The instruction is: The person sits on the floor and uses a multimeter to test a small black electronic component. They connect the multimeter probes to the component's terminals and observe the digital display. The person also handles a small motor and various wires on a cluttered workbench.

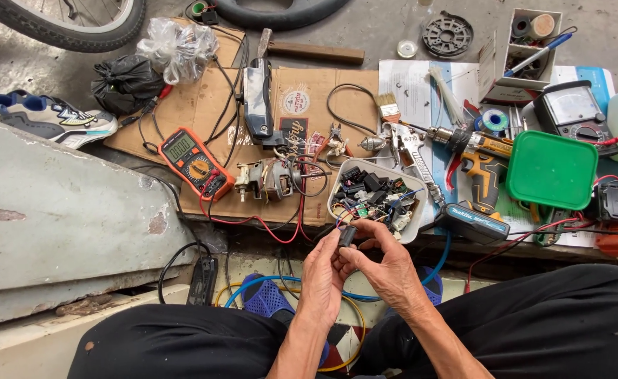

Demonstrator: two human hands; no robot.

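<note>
Both the left hand (321, 275) and the right hand (386, 263) pinch a small black part (347, 235) just beside the white tray (413, 228). It looks tiny, so a loose pinch might let it slip and fall among the wires (281, 284) below.

Orange multimeter (195, 163) – grey screen, left; white open carton (527, 52) – top right.

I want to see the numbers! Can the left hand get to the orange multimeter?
Probably yes: the left hand would first have to let go of the small black part; the orange multimeter lies uncovered on the cardboard.
</note>
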